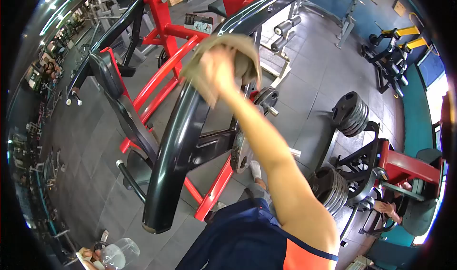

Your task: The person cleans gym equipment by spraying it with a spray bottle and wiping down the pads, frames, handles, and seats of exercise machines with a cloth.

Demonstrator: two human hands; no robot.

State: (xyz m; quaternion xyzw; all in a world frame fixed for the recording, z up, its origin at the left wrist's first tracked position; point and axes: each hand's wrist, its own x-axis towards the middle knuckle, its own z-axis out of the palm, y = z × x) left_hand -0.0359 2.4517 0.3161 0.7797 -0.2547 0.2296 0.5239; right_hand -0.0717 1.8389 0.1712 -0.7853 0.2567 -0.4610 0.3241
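Note:
My right hand (219, 68) is blurred by motion and presses a tan-olive cloth (247, 51) against a thick black tubular arm (173, 141) of a red-and-black exercise machine. The cloth drapes over both sides of the tube, and my fingers lie on top of it. At the bottom left edge, my left hand (86, 258) is partly cut off by the frame. It is closed around a clear spray bottle (120, 254), which lies tilted with its nozzle upward.
The machine has a black padded seat back (105, 72), red frame bars (166, 72) and a weight plate (241, 148) near my legs. To the right stand stacks of weight plates (350, 113) and another red machine (409, 165), with part of a person's arm (388, 208) beside it.

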